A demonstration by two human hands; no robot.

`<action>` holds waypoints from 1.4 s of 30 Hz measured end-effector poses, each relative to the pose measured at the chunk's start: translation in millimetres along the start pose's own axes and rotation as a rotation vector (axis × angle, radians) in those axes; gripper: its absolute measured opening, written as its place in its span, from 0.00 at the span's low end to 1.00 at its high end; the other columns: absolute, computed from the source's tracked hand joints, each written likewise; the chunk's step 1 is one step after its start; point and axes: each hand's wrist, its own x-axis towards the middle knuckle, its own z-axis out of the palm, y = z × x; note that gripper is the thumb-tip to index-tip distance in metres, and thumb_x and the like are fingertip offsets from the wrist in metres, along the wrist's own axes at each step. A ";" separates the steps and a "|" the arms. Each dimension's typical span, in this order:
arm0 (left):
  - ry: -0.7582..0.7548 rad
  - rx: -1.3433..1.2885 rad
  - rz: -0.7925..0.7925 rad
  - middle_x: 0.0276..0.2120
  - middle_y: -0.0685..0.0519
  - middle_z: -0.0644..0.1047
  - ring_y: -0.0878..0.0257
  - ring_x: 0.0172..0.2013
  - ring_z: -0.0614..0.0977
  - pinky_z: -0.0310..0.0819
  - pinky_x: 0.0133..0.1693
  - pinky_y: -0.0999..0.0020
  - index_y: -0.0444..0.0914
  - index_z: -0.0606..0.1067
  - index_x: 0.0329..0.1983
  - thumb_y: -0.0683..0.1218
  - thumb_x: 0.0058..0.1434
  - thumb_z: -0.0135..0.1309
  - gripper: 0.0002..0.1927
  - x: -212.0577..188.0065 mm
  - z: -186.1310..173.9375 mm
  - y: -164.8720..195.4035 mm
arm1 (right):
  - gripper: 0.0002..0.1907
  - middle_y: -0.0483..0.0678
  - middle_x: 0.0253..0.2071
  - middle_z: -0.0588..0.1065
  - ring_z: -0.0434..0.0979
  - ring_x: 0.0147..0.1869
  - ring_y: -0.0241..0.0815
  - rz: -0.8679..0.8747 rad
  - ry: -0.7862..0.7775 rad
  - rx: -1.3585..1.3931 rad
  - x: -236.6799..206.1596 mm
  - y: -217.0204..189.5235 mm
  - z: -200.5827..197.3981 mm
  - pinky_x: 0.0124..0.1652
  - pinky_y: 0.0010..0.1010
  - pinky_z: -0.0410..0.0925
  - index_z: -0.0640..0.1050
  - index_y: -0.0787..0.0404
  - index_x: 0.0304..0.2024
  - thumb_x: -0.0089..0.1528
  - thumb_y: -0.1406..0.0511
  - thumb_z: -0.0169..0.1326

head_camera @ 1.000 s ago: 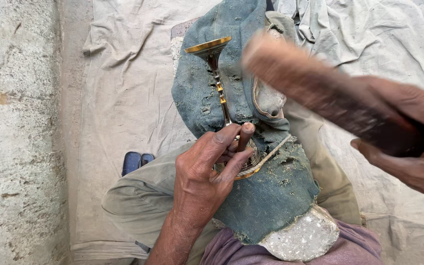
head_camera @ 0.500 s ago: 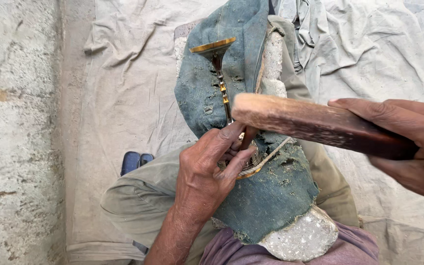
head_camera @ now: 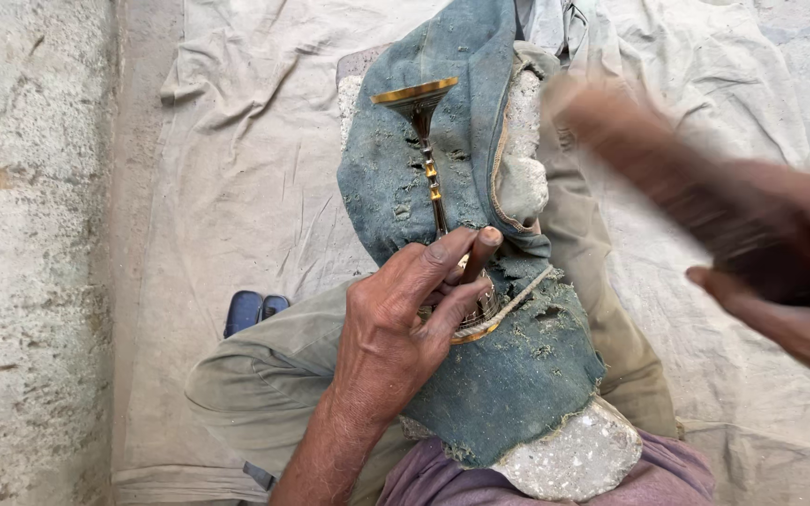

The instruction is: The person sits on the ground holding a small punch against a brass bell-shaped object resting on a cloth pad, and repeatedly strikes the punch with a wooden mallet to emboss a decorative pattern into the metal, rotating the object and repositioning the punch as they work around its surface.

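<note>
A slim brass piece (head_camera: 431,178) with a flared top and a round base lies lengthwise on a worn blue denim cloth (head_camera: 508,375) draped over a pale stone block (head_camera: 574,459) on my lap. My left hand (head_camera: 405,323) grips the brass piece near its base and also pinches a short brown rod (head_camera: 480,253) upright against it. My right hand (head_camera: 789,272) holds a thick wooden mallet (head_camera: 649,178), raised at the right and blurred by motion, apart from the brass.
A beige sheet (head_camera: 236,187) covers the ground under my crossed legs in khaki trousers (head_camera: 264,375). A rough concrete floor (head_camera: 30,253) runs along the left. A dark blue sandal (head_camera: 250,309) peeks out beside my left knee.
The mallet came down onto the rod at my left hand half a second ago and has now swung back up to the right. My left hand has kept its grip.
</note>
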 end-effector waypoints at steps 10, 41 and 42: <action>-0.017 -0.018 -0.025 0.37 0.54 0.81 0.65 0.34 0.87 0.86 0.35 0.71 0.44 0.74 0.59 0.43 0.60 0.67 0.24 0.8 -0.6 0.6 | 0.34 0.43 0.35 0.79 0.81 0.33 0.31 -0.244 -0.035 -0.105 11.3 -28.6 -20.2 0.36 0.25 0.73 0.77 0.57 0.60 0.48 0.71 0.61; -0.028 0.034 0.006 0.36 0.53 0.81 0.64 0.36 0.87 0.85 0.36 0.68 0.44 0.74 0.61 0.44 0.59 0.68 0.27 3.5 -1.8 -3.3 | 0.23 0.59 0.39 0.79 0.82 0.39 0.51 0.036 -0.057 -0.120 20.2 -34.0 -4.4 0.44 0.37 0.76 0.74 0.66 0.56 0.62 0.60 0.56; -0.030 0.048 0.007 0.36 0.52 0.81 0.63 0.35 0.87 0.85 0.36 0.68 0.44 0.74 0.60 0.44 0.59 0.68 0.26 3.4 -1.9 -2.9 | 0.24 0.56 0.40 0.78 0.82 0.40 0.47 -0.144 0.025 -0.090 17.4 -31.2 -7.0 0.44 0.34 0.75 0.74 0.64 0.58 0.60 0.61 0.56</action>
